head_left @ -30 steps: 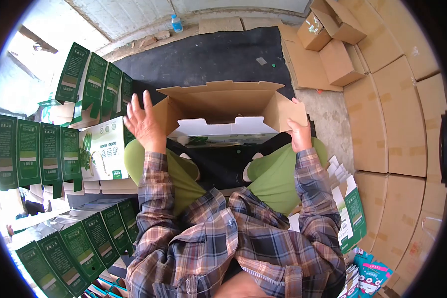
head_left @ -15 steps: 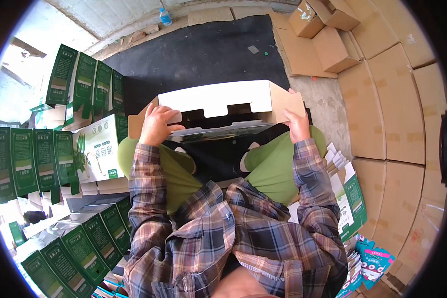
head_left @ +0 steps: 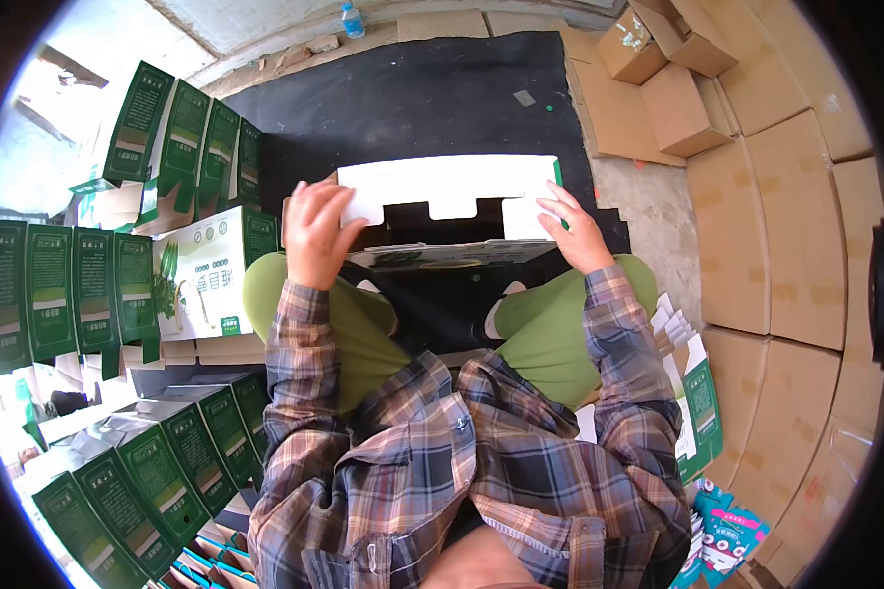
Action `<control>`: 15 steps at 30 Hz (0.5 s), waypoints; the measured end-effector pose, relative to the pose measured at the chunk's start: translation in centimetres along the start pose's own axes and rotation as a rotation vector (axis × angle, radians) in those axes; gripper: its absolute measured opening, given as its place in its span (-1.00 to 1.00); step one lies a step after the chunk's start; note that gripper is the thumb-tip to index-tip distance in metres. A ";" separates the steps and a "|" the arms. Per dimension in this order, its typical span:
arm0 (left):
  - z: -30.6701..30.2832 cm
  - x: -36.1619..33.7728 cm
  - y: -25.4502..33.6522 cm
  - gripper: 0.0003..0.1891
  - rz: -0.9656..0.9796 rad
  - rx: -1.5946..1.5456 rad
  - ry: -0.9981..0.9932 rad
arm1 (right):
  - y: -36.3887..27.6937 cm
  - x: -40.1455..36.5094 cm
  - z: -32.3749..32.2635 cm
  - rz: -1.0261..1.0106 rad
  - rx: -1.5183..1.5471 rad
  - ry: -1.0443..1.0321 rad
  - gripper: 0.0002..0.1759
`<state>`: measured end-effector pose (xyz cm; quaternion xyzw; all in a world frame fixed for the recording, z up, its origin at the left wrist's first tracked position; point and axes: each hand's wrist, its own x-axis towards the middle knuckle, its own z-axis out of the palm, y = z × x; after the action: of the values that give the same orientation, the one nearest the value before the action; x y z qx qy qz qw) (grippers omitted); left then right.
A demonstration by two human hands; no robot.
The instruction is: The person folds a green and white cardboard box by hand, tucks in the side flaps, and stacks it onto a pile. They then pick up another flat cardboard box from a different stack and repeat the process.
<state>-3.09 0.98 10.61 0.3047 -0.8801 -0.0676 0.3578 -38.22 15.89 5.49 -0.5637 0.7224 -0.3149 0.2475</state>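
A partly folded cardboard carton (head_left: 452, 177), white on its upper panel with a notched edge, is held across my knees over the dark mat. Its inside shows as a dark gap, and a printed panel faces me below that gap. My left hand (head_left: 316, 234) is closed around the carton's left end, by a small white flap. At the right end, my right hand (head_left: 575, 236) has its fingers and thumb bent against the end flaps. A green edge shows beside its fingertips.
Green-sided cartons (head_left: 172, 466) stand in rows on my left, with a white-fronted carton (head_left: 201, 280) among them. Stacked brown boxes (head_left: 727, 236) line the right. Opened brown boxes (head_left: 678, 108) and a blue-capped bottle (head_left: 353, 22) lie beyond the black mat (head_left: 413, 88).
The brown end flaps that stuck out at both sides are now folded in, the right one showing a green edge. My right hand has shifted slightly inward onto that end.
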 end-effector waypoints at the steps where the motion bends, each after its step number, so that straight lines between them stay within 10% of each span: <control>1: -0.8 -0.4 0.6 -0.64 -0.028 0.049 0.166 | 0.2 0.0 0.0 -0.017 0.006 -0.002 -0.59; 6: 0.4 -3.4 -0.3 -0.28 -0.387 -0.233 0.484 | 0.6 0.1 0.2 -0.036 -0.027 0.003 -0.57; 9: 1.5 -4.3 -0.7 0.08 -0.375 -0.570 -0.057 | 0.7 0.3 0.4 -0.048 -0.009 0.011 -0.57; 15: 5.0 -3.0 0.4 -0.19 -0.533 -0.181 -0.191 | 0.7 0.7 0.7 -0.007 0.082 0.046 -0.57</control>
<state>-4.96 2.57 5.35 0.4843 -0.7891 -0.2658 0.2686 -38.36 15.25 4.55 -0.5481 0.7124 -0.3580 0.2527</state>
